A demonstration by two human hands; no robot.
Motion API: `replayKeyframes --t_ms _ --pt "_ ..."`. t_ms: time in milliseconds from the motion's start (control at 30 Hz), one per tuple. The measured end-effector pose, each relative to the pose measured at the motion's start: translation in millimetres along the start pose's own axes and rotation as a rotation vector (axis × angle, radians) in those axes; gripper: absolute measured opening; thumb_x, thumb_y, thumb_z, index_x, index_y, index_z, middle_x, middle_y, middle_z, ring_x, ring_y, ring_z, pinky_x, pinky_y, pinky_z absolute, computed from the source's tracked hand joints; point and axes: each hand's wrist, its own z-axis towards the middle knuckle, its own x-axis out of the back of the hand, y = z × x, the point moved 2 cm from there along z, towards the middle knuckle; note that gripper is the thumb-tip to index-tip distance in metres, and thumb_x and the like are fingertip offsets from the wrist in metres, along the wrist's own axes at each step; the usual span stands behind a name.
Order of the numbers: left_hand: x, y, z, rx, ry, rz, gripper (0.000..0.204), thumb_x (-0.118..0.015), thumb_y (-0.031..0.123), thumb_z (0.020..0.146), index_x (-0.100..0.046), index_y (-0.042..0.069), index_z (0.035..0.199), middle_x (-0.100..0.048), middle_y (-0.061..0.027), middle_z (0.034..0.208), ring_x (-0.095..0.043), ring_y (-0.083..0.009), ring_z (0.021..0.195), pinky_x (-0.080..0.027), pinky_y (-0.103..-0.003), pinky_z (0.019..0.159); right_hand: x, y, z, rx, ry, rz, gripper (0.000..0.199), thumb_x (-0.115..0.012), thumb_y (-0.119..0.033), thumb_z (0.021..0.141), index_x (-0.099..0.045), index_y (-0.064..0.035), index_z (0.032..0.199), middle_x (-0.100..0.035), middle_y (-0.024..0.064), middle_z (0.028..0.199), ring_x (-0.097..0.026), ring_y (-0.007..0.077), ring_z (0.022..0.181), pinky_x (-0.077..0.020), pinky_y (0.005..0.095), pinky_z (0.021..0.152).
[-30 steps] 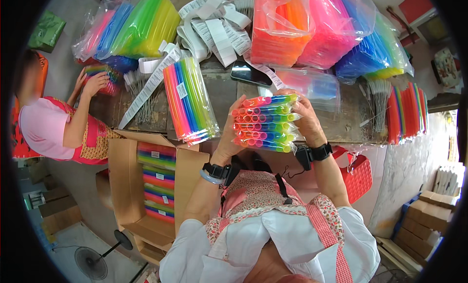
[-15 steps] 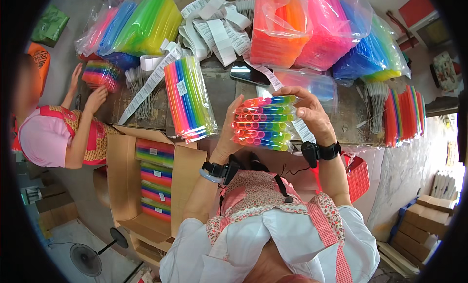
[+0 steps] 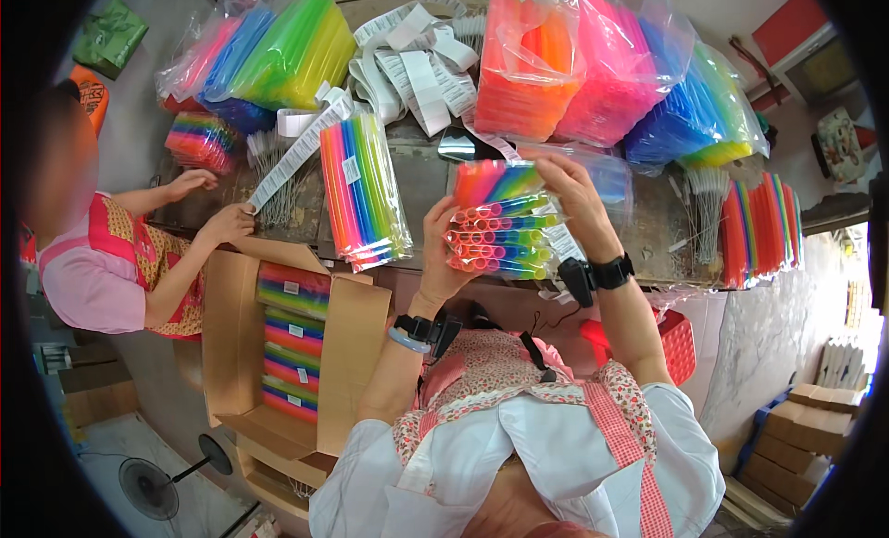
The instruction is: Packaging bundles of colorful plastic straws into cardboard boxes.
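Note:
Above the table's near edge I hold a clear-wrapped pack of drinking straws (image 3: 495, 234) in rainbow colours, its open tube ends facing me. My left hand (image 3: 443, 253) grips the pack's left side. At its upper right, the fingers of my right hand (image 3: 576, 197) are closed on the wrapper. A printed white label strip (image 3: 565, 242) hangs by the pack's right side, below my right hand. On the table to the left lies another wrapped straw pack (image 3: 363, 191) with a small white label on it.
Large bags of orange straws (image 3: 528, 70) and other colours line the back, beside a heap of label strips (image 3: 417, 70). A phone (image 3: 463, 147) lies behind my hands. Thin brushes (image 3: 708, 214) are at right. An open carton (image 3: 236, 339) holds packs; a co-worker's hand (image 3: 231, 225) touches a strip.
The pack in my hands has tilted, so its long upper side now shows. My right hand has risen slightly. The co-worker's hands have left a small straw pack; one is at a label strip.

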Motion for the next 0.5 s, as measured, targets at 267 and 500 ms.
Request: replayKeyframes --t_ms 267,500 --pt "-4.4 -11.8 7.3 0.059 -0.059 -0.138 0.075 -0.081 0.005 0.055 -0.044 0.007 0.119 -0.047 -0.0103 0.118 -0.047 -0.0246 0.111 -0.04 -0.034 0.096 46.4 15.1 17.2 0.433 0.237 -0.248 0.016 -0.058 -0.011 0.087 -0.061 -0.002 0.101 -0.061 -0.0026 0.086 -0.053 0.0054 0.076 -0.0433 0.0212 0.067" --pt "-6.1 -0.4 4.1 0.192 -0.124 -0.321 0.061 -0.073 0.001 0.064 -0.045 0.006 0.118 -0.046 -0.0095 0.121 -0.046 -0.0204 0.113 -0.038 -0.03 0.097 153.6 -15.2 -23.3 0.144 0.116 -0.509 0.016 -0.055 -0.018 0.09 -0.061 -0.0045 0.097 -0.061 -0.0035 0.082 -0.053 0.0035 0.069 -0.043 0.0213 0.063"
